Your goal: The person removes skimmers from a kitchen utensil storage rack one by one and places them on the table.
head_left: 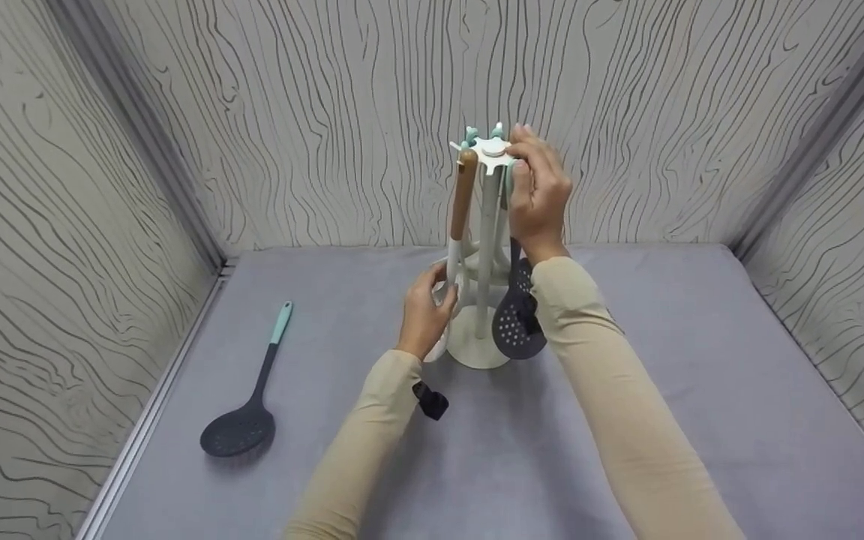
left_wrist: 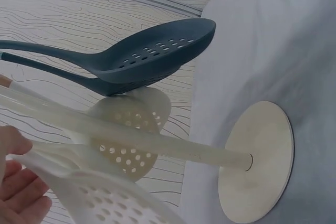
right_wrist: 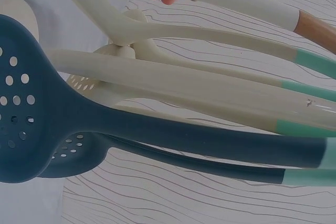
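A cream utensil rack (head_left: 480, 349) stands near the back of the table with several utensils hanging from its star-shaped top. My left hand (head_left: 424, 315) pinches the white neck of a slotted spoon (head_left: 463, 202) with a brown handle, which hangs upright at the rack's left front. Its perforated white head (left_wrist: 113, 203) shows in the left wrist view. At the top right of the rack, my right hand (head_left: 541, 191) holds the edge of the star-shaped top, partly covering a mint handle. Below it hangs a dark slotted spoon (head_left: 513, 324); another is behind.
A dark skimmer (head_left: 241, 431) with a mint handle lies on the grey cloth (head_left: 349, 285) at the left. Cream utensils, one a perforated skimmer (left_wrist: 123, 148), hang behind the post. Wood-patterned panels (head_left: 327, 112) enclose the back and sides.
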`<state>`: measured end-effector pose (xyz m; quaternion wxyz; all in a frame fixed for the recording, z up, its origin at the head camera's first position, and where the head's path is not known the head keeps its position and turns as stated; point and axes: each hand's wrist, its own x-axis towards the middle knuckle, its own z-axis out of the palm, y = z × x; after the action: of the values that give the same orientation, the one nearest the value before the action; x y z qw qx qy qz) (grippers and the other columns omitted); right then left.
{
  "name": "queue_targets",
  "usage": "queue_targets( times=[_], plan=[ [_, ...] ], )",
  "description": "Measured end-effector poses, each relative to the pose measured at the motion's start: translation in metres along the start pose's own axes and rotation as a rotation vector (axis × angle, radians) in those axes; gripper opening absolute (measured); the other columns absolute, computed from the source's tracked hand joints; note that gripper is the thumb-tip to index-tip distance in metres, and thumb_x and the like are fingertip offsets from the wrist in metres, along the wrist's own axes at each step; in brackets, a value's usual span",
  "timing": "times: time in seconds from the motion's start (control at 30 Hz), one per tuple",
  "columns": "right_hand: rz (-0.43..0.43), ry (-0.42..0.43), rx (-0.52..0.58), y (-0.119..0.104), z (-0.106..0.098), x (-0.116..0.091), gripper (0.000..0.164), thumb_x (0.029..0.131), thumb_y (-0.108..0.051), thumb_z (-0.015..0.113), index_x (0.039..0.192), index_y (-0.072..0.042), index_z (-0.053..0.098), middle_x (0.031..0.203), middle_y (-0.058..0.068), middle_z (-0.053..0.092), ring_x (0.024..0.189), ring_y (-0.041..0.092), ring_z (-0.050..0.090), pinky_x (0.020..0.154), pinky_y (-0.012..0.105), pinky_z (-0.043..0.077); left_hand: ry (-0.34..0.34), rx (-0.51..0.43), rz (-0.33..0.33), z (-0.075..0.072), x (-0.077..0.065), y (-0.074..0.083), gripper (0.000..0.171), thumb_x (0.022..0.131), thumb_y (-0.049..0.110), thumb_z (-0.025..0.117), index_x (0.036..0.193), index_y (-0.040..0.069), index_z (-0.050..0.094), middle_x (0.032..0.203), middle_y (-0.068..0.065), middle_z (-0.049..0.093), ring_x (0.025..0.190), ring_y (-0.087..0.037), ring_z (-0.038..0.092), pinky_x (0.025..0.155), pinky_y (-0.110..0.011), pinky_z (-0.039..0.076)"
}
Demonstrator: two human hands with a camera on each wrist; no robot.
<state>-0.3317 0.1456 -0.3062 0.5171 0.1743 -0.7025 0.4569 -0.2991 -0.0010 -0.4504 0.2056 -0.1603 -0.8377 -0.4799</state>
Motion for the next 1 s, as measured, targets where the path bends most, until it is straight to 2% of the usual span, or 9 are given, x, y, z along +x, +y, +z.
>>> queue_targets(
  times=[0.2, 0.4, 0.63, 0.77, 0.9, 1.0],
  plan=[
    [0.006, -0.004, 0.006, -0.001, 0.0, 0.0, 0.027, 0.09, -0.008, 0.044, 0.094, 0.006, 0.066, 0.121, 0.022, 0.067, 0.125, 0.035, 0.058, 0.116, 0.035, 0.041, 0.031, -0.026, 0.026, 0.002, -0.001, 0.001, 0.026, 0.093, 0.005, 0.058, 0.119, 0.0, 0.06, 0.109, -0.015, 0.068, 0.105, -0.026, 0.066, 0.097, -0.031, 0.056],
    [0.002, -0.003, 0.001, -0.001, 0.0, 0.0, 0.027, 0.09, -0.008, 0.044, 0.094, 0.006, 0.066, 0.121, 0.022, 0.067, 0.125, 0.035, 0.058, 0.116, 0.036, 0.041, 0.028, -0.028, 0.016, 0.001, -0.004, 0.002, 0.022, 0.094, 0.006, 0.058, 0.115, 0.001, 0.062, 0.105, -0.015, 0.067, 0.1, -0.024, 0.067, 0.092, -0.03, 0.058],
    [-0.008, -0.002, -0.01, 0.001, 0.0, -0.001, 0.026, 0.091, -0.008, 0.045, 0.093, 0.006, 0.067, 0.12, 0.022, 0.067, 0.125, 0.036, 0.058, 0.117, 0.033, 0.041, 0.044, 0.009, 0.05, 0.001, -0.008, 0.005, 0.021, 0.092, 0.006, 0.059, 0.112, -0.001, 0.063, 0.1, -0.015, 0.068, 0.094, -0.024, 0.068, 0.086, -0.031, 0.06],
    [-0.008, -0.012, -0.016, 0.001, 0.001, -0.001, 0.025, 0.091, -0.007, 0.045, 0.093, 0.006, 0.067, 0.12, 0.022, 0.067, 0.125, 0.035, 0.058, 0.116, 0.036, 0.042, 0.065, 0.04, 0.076, 0.001, -0.011, 0.007, 0.02, 0.092, 0.005, 0.06, 0.11, -0.002, 0.063, 0.098, -0.016, 0.069, 0.09, -0.024, 0.069, 0.082, -0.032, 0.06],
    [-0.006, -0.022, -0.027, 0.0, 0.001, -0.002, 0.025, 0.091, -0.007, 0.045, 0.094, 0.006, 0.066, 0.121, 0.022, 0.067, 0.125, 0.035, 0.058, 0.115, 0.039, 0.042, 0.069, 0.04, 0.069, 0.002, -0.013, 0.009, 0.02, 0.092, 0.006, 0.06, 0.11, -0.003, 0.063, 0.097, -0.016, 0.069, 0.091, -0.024, 0.07, 0.082, -0.031, 0.061],
    [0.0, -0.024, -0.033, -0.001, 0.0, -0.002, 0.025, 0.091, -0.007, 0.045, 0.094, 0.006, 0.066, 0.122, 0.022, 0.066, 0.125, 0.036, 0.057, 0.116, 0.037, 0.042, 0.067, 0.032, 0.059, 0.003, -0.014, 0.01, 0.019, 0.092, 0.006, 0.06, 0.109, -0.003, 0.064, 0.096, -0.016, 0.07, 0.091, -0.025, 0.07, 0.082, -0.03, 0.061]
  ],
)
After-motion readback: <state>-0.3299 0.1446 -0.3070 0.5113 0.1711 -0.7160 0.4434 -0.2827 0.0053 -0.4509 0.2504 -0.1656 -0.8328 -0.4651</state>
